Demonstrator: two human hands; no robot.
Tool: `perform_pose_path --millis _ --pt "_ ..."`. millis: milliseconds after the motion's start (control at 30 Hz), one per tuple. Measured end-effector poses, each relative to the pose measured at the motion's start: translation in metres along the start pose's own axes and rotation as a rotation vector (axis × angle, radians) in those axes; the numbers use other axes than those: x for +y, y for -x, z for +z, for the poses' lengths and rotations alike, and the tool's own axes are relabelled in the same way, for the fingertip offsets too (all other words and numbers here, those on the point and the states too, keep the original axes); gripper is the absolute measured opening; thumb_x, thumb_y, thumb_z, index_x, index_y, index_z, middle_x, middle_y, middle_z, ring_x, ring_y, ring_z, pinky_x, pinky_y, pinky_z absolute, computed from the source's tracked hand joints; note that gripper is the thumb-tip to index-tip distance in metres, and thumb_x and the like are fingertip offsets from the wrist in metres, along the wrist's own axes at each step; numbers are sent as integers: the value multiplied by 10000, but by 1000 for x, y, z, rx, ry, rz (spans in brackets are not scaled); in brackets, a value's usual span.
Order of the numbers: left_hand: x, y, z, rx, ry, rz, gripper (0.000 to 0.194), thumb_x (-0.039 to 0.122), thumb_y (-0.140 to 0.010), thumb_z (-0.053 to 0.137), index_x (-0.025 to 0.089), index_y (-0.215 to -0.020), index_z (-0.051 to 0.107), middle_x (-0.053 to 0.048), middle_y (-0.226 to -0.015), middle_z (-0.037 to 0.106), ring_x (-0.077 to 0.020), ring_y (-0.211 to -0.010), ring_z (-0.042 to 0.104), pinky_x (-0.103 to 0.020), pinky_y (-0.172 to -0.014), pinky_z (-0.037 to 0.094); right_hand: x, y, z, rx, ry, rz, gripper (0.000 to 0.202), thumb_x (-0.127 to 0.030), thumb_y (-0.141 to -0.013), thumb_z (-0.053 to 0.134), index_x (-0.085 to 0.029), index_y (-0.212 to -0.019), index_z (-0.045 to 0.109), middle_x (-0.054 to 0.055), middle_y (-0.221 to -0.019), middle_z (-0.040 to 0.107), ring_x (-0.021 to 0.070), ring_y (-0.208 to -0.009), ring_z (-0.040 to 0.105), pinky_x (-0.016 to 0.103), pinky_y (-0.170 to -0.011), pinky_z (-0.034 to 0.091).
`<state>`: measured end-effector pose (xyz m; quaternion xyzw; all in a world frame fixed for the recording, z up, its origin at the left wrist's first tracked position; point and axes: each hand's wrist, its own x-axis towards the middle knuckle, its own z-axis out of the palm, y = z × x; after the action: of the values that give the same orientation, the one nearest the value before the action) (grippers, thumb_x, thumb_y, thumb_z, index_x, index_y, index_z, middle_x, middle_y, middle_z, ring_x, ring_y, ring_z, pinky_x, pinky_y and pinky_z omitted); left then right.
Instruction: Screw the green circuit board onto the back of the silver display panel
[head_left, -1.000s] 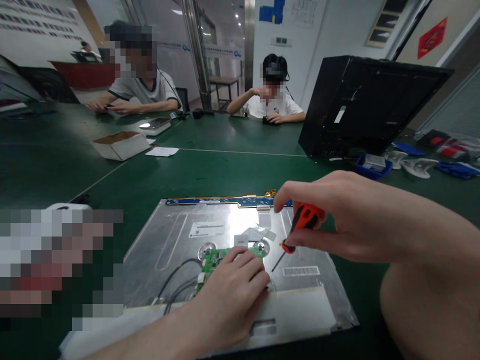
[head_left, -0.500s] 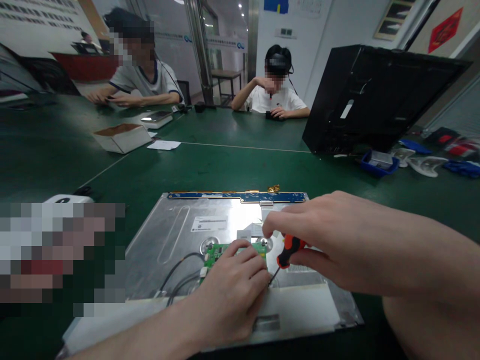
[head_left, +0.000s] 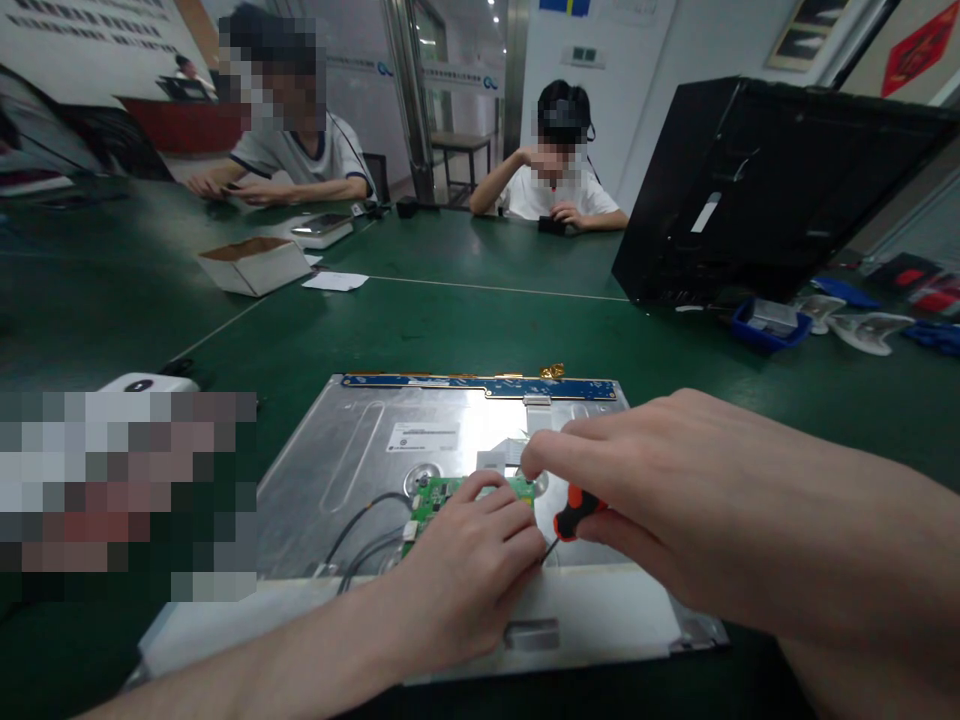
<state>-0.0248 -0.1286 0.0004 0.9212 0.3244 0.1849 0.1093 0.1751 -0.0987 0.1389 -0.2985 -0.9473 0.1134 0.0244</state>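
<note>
A flat metal display panel (head_left: pixel 360 450) lies back side up in front of me. On it sits a small green circuit board (head_left: pixel 433 493), partly hidden under my left hand (head_left: pixel 476 555), whose curled fingers press down on it. My right hand (head_left: pixel 637 490) grips a red and black screwdriver (head_left: pixel 576 515). The screwdriver slants down to the left, and its tip disappears beside my left fingers at the board's right edge. Black cables (head_left: pixel 367 525) run from the board's left side. A long blue circuit strip (head_left: pixel 540 388) lines the panel's far edge.
Behind the panel to the right stands a large black monitor housing (head_left: pixel 765 190), near a blue tray (head_left: pixel 772 325). An open cardboard box (head_left: pixel 255 268) and a paper sheet (head_left: pixel 335 282) lie to the left. Two people sit across the green table (head_left: pixel 450 330). A white device (head_left: pixel 150 384) is at left.
The view has shifted slightly. My right hand has turned a little around the screwdriver, while my left hand stays on the circuit board.
</note>
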Motion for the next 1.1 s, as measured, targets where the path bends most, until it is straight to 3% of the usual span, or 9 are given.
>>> perform_pose_path --millis 367,633,800,1100 --pt "-4 0 2 -6 54 12 147 143 -890 507 206 -971 612 -61 -935 683 -246 -959 615 -403 -931 406 -6 -2 0 -9 -19 -19 252 -136 -865 596 -279 -1072 578 -29 -977 713 145 -769 648 258 -617 417" --pt "-8 -4 2 16 69 18 279 161 -818 507 222 -1088 542 -54 -1089 671 -269 -1009 611 -421 -916 407 -12 2 -1 7 -41 -51 332 -63 -829 572 -275 -1085 584 -33 -1090 698 133 -845 650 259 -685 435" --pt "-9 -3 7 9 34 9 310 152 -749 537 223 -1049 503 -52 -1050 675 -269 -997 607 -412 -931 398 -15 0 -4 -16 -21 -40 334 -85 -829 587 -268 -1109 589 -25 -1029 708 134 -798 650 258 -650 435" --pt "-10 -6 6 -91 20 7 470 136 -690 585 207 -1140 469 -77 -1178 654 -270 -1140 563 -406 -1015 351 -22 -5 -4 -26 27 13 257 -104 -828 610 -258 -1034 609 -28 -881 708 132 -670 632 249 -577 433"
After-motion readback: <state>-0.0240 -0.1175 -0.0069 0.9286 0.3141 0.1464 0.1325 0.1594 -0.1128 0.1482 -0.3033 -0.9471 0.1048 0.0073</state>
